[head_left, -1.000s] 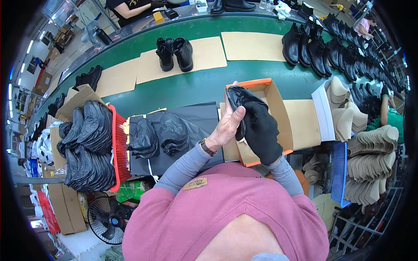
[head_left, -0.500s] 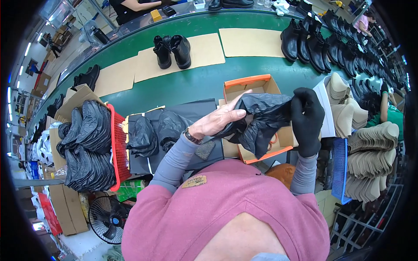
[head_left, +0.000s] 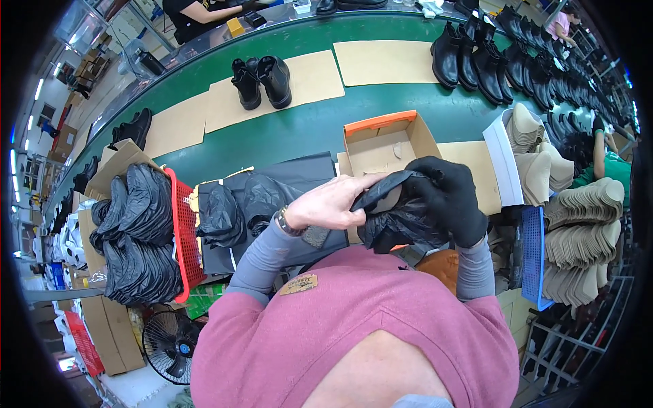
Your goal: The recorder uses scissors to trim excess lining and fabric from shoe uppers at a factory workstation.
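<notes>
A crumpled black plastic bag is bunched up between my two hands, close in front of my chest. My bare left hand pinches its left edge between thumb and fingers. On the other side my right hand, in a black glove, is closed around its upper right part. A pale piece shows inside the bag's mouth; I cannot make out what it is. Just beyond my hands stands an open cardboard shoebox with an orange rim, its near part hidden by the hands and the bag.
Left, black-wrapped bundles fill a carton beside a red basket; others lie on black sheets. Stacked beige inserts stand right, by a blue basket. Black boots stand across the green belt. A person works opposite.
My right hand has come down and left towards my left hand. The bag, stretched out between them before, is now gathered together, and its hanging part no longer covers the shoebox's inside.
</notes>
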The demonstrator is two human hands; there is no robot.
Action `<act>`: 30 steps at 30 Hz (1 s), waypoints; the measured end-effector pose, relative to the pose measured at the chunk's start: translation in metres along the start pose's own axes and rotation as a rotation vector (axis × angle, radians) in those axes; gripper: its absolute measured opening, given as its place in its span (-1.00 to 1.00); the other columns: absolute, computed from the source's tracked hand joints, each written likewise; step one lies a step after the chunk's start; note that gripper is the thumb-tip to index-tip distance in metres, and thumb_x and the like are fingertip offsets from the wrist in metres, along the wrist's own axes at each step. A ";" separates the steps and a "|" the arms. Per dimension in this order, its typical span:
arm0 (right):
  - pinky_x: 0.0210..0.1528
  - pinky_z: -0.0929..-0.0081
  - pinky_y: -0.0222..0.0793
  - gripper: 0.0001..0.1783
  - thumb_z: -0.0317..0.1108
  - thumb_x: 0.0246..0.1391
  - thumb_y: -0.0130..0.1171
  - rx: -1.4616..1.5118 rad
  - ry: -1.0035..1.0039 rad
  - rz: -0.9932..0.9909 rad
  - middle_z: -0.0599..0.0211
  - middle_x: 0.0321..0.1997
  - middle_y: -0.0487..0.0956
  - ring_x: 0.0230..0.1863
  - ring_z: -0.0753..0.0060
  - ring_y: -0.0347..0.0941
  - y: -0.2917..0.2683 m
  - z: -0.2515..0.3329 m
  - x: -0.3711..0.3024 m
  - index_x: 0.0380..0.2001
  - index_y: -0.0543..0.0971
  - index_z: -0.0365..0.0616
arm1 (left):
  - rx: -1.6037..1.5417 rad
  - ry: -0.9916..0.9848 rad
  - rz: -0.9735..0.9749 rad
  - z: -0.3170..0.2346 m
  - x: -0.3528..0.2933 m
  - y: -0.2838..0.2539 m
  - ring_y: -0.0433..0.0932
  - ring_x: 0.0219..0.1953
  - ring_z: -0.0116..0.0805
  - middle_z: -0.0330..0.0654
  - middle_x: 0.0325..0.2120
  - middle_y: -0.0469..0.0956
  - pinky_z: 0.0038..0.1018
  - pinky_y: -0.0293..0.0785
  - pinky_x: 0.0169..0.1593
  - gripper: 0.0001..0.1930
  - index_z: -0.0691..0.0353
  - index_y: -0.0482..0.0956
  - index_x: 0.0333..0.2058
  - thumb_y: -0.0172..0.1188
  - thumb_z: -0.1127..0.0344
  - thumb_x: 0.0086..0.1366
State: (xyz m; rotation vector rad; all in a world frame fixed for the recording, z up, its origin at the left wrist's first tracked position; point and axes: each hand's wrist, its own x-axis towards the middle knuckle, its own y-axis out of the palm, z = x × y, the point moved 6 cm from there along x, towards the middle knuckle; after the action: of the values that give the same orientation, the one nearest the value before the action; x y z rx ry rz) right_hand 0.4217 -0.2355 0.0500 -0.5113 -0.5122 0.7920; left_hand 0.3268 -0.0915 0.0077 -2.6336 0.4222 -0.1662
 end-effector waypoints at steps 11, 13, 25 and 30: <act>-0.24 0.50 0.40 -0.77 -0.35 0.06 0.16 0.293 0.015 0.209 0.20 -0.39 0.61 -0.34 0.46 0.53 0.028 -0.048 0.013 -0.29 0.61 -0.30 | 0.126 0.255 -0.294 -0.021 -0.003 0.000 0.59 -0.15 0.01 0.05 -0.11 0.56 -0.31 0.56 -0.12 -0.25 0.23 0.24 0.19 0.42 0.33 0.03; -0.23 0.49 0.40 -0.76 -0.34 0.06 0.16 0.384 0.044 0.255 0.18 -0.37 0.61 -0.31 0.44 0.53 0.039 -0.056 0.008 -0.27 0.60 -0.31 | 0.169 0.342 -0.346 -0.028 -0.006 -0.004 0.59 -0.05 -0.04 0.01 -0.03 0.53 -0.34 0.56 -0.05 -0.27 0.27 0.26 0.17 0.43 0.33 0.04; -0.24 0.58 0.43 -0.49 -0.55 -0.06 0.32 0.524 0.184 0.016 0.28 -0.31 0.57 -0.29 0.57 0.50 0.022 -0.009 -0.015 0.02 0.43 -0.29 | 0.183 0.126 -0.589 0.003 -0.017 -0.020 0.67 -0.25 -0.22 -0.01 -0.28 0.62 -0.48 0.57 -0.24 -0.46 0.30 0.29 0.00 0.35 0.55 0.07; -0.22 0.60 0.42 -0.74 -0.57 -0.10 0.30 0.739 0.311 0.053 0.35 -0.32 0.57 -0.31 0.60 0.48 0.022 -0.016 -0.021 -0.26 0.55 -0.30 | 0.021 0.206 -0.611 -0.009 -0.014 -0.028 0.57 -0.10 -0.39 -0.04 -0.07 0.55 -0.53 0.50 -0.07 -0.30 0.29 0.24 0.19 0.27 0.65 0.04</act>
State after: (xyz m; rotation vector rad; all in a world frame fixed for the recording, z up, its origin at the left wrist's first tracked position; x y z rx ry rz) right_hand 0.4074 -0.2423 0.0193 0.0446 0.0978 0.8685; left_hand 0.3196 -0.0671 0.0278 -2.6515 -0.3340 -0.6324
